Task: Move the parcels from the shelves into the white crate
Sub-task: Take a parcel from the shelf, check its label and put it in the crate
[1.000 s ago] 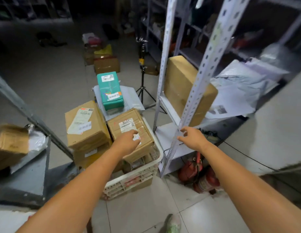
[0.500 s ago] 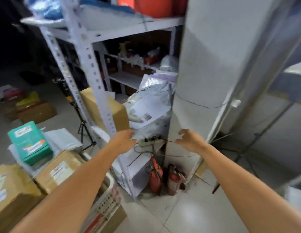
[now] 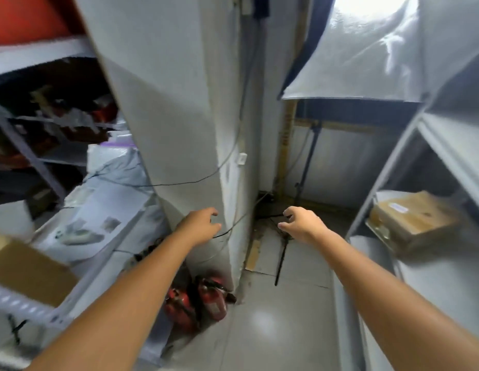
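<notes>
Head view: L hand (image 3: 199,226) & R hand (image 3: 300,223) are held out apart, loosely curled, nothing gripped, w/ a cardboard parcel (image 3: 412,218) seen on the R-side shelf (image 3: 447,285).

white pillar (image 3: 166,103), glossy tiled floor (image 3: 259,344) — grey shelving (image 3: 452,145) either side

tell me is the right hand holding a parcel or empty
Empty: the right hand hovers loosely curled round nothing, apart from the cardboard parcel on its right.
</notes>
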The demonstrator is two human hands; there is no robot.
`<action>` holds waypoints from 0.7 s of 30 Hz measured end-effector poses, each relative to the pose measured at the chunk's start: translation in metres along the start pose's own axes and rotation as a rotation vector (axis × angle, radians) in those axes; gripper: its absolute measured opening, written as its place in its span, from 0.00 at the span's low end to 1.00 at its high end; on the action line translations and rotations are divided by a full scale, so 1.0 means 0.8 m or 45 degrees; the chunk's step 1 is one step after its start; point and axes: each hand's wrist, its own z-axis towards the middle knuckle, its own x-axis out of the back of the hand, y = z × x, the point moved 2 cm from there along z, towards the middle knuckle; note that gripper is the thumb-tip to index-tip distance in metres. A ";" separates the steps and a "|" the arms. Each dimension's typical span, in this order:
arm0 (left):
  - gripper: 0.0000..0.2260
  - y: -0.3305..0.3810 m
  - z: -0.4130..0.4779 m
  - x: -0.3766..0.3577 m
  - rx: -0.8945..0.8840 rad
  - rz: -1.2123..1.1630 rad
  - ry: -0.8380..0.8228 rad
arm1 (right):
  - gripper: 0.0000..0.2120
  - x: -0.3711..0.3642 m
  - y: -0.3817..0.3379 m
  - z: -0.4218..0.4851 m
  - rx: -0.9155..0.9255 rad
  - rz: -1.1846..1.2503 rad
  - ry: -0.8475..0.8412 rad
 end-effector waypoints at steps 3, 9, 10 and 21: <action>0.21 0.059 0.048 -0.029 -0.127 0.046 -0.061 | 0.24 0.022 0.060 0.008 -0.144 0.024 0.041; 0.21 0.177 0.159 -0.086 -0.415 0.123 -0.237 | 0.24 0.047 0.163 0.026 -0.439 0.111 0.162; 0.21 0.195 0.178 -0.096 -0.460 0.131 -0.261 | 0.24 0.051 0.177 0.032 -0.497 0.123 0.183; 0.21 0.367 0.322 -0.209 -0.830 0.220 -0.504 | 0.22 0.081 0.313 0.058 -1.014 0.374 0.671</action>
